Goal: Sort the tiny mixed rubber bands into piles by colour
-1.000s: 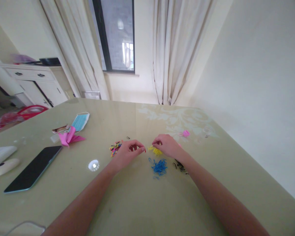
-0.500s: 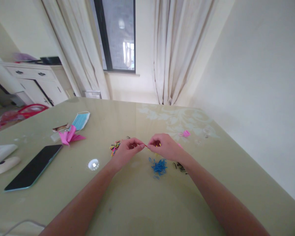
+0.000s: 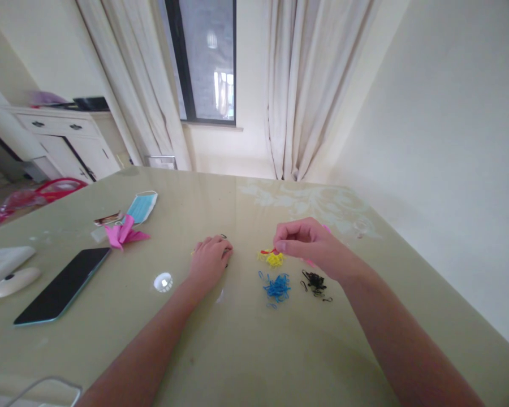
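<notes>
My right hand (image 3: 303,242) pinches a small red rubber band (image 3: 268,252) between thumb and fingertips, just over a heap of yellow rubber bands (image 3: 275,260). Palm down, my left hand (image 3: 210,257) rests over the mixed-colour pile, its fingers loosely bent and a little apart; it covers nearly all of that pile. Nearer to me lies a heap of blue rubber bands (image 3: 277,288). Black rubber bands (image 3: 315,281) are gathered below my right wrist. Pink bits show partly behind my right hand.
On the left of the glossy table (image 3: 237,350) lie a phone (image 3: 63,285), a pink folded paper (image 3: 125,233), a blue face mask (image 3: 141,207) and a white oval object (image 3: 16,282). A wall (image 3: 458,186) runs along the right edge. A cable (image 3: 46,380) lies at the near left.
The red rubber band passed from my left hand to my right. My right hand then moved right, toward the yellow heap, while my left hand drew back onto the mixed pile.
</notes>
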A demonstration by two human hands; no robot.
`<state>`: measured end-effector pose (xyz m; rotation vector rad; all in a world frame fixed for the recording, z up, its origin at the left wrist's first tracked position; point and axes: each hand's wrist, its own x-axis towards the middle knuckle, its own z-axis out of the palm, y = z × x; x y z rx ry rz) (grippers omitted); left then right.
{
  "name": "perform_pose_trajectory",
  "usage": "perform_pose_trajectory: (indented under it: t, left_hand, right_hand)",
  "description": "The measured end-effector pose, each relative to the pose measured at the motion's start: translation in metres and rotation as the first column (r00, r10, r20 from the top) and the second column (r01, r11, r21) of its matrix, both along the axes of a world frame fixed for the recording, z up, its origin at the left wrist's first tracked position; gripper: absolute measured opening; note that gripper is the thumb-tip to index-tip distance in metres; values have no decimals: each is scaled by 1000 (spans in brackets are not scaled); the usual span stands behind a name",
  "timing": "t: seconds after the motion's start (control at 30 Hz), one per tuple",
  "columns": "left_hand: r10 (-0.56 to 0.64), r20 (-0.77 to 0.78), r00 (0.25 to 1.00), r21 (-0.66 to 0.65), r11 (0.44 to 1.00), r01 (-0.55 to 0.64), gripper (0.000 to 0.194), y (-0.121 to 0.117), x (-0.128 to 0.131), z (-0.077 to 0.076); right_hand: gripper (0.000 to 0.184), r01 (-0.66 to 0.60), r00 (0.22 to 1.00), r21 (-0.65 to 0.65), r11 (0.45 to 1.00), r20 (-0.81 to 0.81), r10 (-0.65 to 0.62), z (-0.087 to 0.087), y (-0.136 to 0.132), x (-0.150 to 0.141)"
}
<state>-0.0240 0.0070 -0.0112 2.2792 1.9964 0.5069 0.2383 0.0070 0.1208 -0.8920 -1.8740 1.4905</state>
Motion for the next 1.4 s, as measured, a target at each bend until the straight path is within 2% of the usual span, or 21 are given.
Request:
perform_pose_trajectory:
  t: [0.2,0.27,0.33,0.4,0.47,0.5,0.53,0.63,0.7,0.8,0.83,0.9,1.0,1.07,1.3,1.4]
  left_hand:
    - [-8,-29,1000,-8,1000,8,20,0,3,3]
    - [-7,-34,999,15,1000,8,20,-1,4,4]
    - [-5,9,1000,56,998,5,21,-2,4,5]
    - [-8,125,992,87,996,-3,22,-1,5,7]
    - [-15,300,954,71,997,-7,21,1,5,8]
    - [-17,401,916,50,999,-4,20,2,5,9]
    - [-19,501,865,27,1000,6,20,3,5,9]
    - [-22,741,671,-26,998,61,27,5,7,9]
    - [-15,845,534,-53,992,112,36,5,10,9]
    - [29,936,349,-101,977,189,45,2,15,13]
    - [49,952,303,-116,971,208,47,0,16,14]
    - [85,966,245,-143,963,229,48,-2,18,16]
    - [103,969,223,-156,959,235,50,-3,19,18]
    - [100,969,227,-155,959,238,52,-4,20,18]
    - [59,964,258,-132,953,274,49,-7,26,19]
    - [6,947,321,-106,949,298,43,-6,27,17]
  right_hand:
    - [23,33,999,69,997,3,-33,1,2,2]
    - [23,64,996,122,990,52,-71,-3,10,5]
    - [23,111,975,203,973,166,-146,-14,24,9]
    - [19,143,901,352,925,341,-268,-31,41,13]
    - [14,149,752,493,857,507,-422,-51,57,17]
    - [15,151,681,521,840,561,-471,-60,63,19]
    - [17,142,648,523,840,592,-479,-68,69,21]
    - [19,127,605,510,851,640,-474,-86,78,26]
    - [20,134,575,519,844,653,-493,-90,80,28]
    - [20,157,526,550,820,656,-541,-84,77,28]
    - [21,161,527,563,811,646,-553,-80,74,25]
    - [25,157,587,577,802,598,-546,-70,65,17]
    - [30,82,805,514,854,471,-361,-58,47,-2]
    - [26,41,874,502,864,401,-274,-56,37,-14]
    - [17,46,900,476,878,361,-244,-68,29,-28]
    - [14,65,912,448,892,337,-235,-64,29,-27]
